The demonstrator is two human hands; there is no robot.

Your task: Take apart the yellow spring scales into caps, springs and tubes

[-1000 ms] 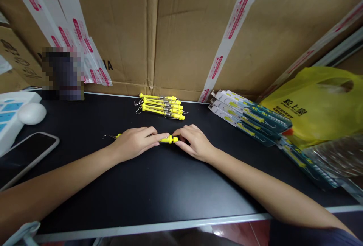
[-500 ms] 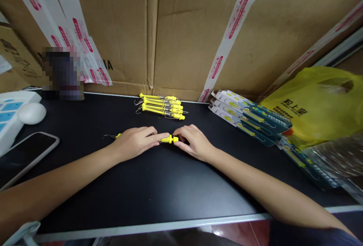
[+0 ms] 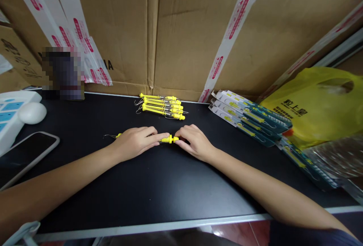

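The yellow spring scale (image 3: 169, 139) lies flat on the black table (image 3: 159, 189), mid-table, right in front of me. Only its collar and cap end show between the two hands. My left hand (image 3: 135, 142) lies over the barrel with its fingers curled down on it, pinning it to the surface. My right hand (image 3: 195, 143) meets it at the cap end, fingertips drawn narrow and pinching there. The thin wire hook (image 3: 109, 136) sticks out past the left wrist.

As I read it, the cap end is being worked against the barrel. To do that well, I'd let the left hand do nothing but hold the barrel flat. The right fingertips should act straight along the tube, lightly, so the hook wire doesn't drag or bend.

Just behind lies a small pile of matching scales (image 3: 162, 106), against the cardboard box (image 3: 184, 30). To the right are packaged ones (image 3: 249, 119) and a yellow bag (image 3: 320, 104). A phone (image 3: 27, 153) lies far left.
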